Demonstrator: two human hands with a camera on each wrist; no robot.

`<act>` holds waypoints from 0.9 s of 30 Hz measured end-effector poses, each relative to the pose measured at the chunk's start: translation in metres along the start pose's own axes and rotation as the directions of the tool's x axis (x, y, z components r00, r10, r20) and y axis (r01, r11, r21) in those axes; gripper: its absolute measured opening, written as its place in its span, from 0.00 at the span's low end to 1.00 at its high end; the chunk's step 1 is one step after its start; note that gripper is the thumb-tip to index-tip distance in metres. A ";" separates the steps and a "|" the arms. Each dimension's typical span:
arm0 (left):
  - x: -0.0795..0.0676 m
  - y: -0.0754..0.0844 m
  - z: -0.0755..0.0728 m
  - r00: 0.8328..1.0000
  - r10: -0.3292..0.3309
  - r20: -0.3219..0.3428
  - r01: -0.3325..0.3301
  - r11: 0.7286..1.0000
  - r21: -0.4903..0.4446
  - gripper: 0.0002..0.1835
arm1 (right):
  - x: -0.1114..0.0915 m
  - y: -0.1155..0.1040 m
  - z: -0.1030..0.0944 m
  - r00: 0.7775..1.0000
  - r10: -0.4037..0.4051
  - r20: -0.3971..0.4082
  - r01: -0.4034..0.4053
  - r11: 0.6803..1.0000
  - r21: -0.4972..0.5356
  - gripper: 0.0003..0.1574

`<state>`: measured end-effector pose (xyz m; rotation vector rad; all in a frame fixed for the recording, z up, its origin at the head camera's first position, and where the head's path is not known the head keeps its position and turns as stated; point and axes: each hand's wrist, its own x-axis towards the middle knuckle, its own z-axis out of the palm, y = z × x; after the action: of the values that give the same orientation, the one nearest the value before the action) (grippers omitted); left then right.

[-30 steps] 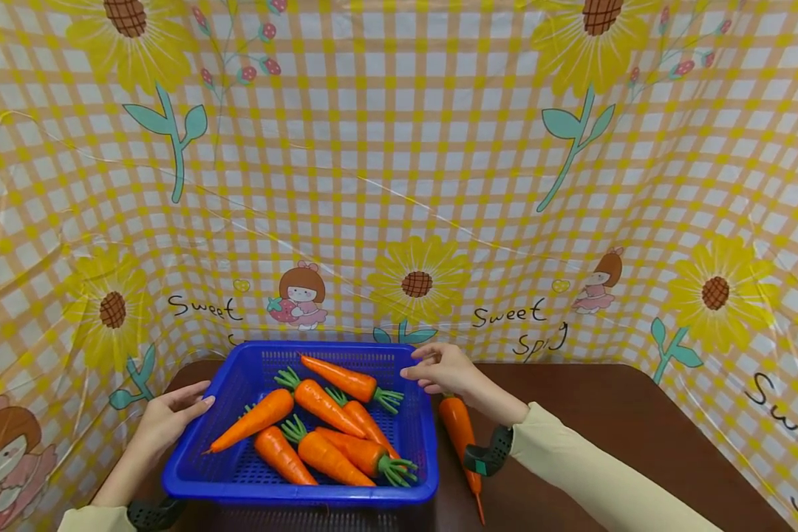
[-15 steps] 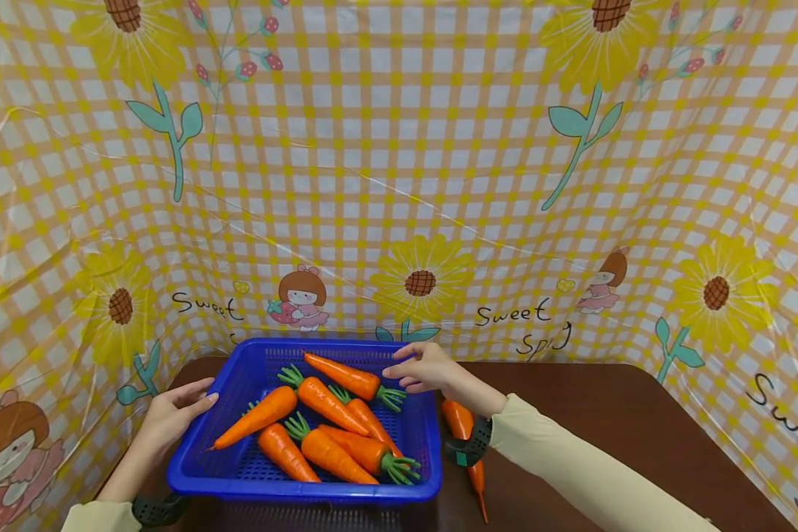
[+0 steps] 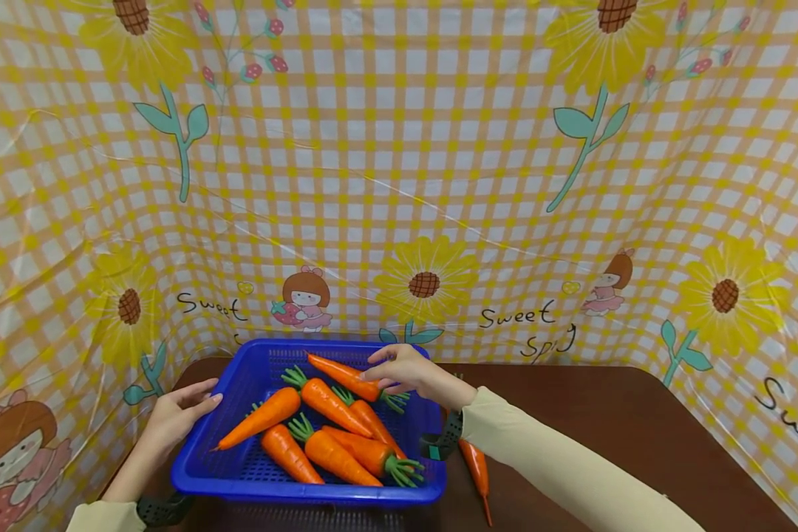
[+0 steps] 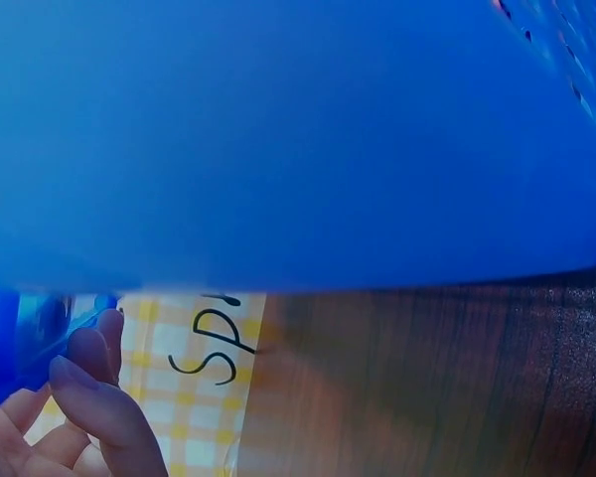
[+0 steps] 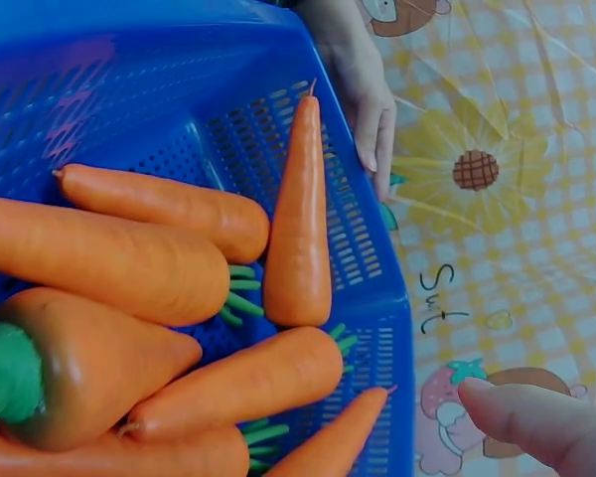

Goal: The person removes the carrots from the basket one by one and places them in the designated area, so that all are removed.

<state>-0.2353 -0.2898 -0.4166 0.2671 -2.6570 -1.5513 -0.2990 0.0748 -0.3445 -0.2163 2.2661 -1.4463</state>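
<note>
A blue plastic basket (image 3: pixel 309 491) with perforated walls holds several orange carrots with green tops. My left hand (image 3: pixel 176 417) lies against its left side, thumb and fingertips at the rim; in the right wrist view this hand (image 5: pixel 363 104) shows straight fingers along the outer wall. My right hand (image 3: pixel 408 369) is over the basket's back right corner, fingers loosely bent, nearest to the back carrot (image 3: pixel 339 375). Whether it touches that carrot I cannot tell. In the right wrist view only its thumb (image 5: pixel 526 417) shows.
On the dark brown table (image 3: pixel 572 428), another carrot (image 3: pixel 475 469) lies right of the basket, partly hidden by my right wrist. A checked cloth (image 3: pixel 406 162) with sunflowers surrounds the table at the back and sides.
My right hand has moved left from the basket's right rim to above the back carrot. My left hand stays at the left rim. The whole scene shifts slightly right in view.
</note>
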 end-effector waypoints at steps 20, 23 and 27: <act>0.001 -0.002 0.001 1.000 0.008 -0.018 -0.008 1.000 -0.013 0.32 | 0.022 -0.006 0.026 0.999 0.039 0.027 -0.039 0.999 -0.024 0.31; 0.003 -0.004 0.002 1.000 -0.003 -0.014 0.003 0.999 -0.036 0.33 | 0.027 -0.004 0.029 0.998 0.053 0.023 -0.053 0.998 -0.032 0.31; 0.003 -0.006 0.002 1.000 -0.014 -0.015 0.014 0.999 -0.049 0.33 | 0.032 -0.002 0.035 0.997 0.060 0.037 -0.059 0.998 -0.039 0.31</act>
<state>-0.2380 -0.2912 -0.4227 0.2945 -2.6071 -1.6093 -0.3125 0.0332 -0.3640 -0.1847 2.2515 -1.3589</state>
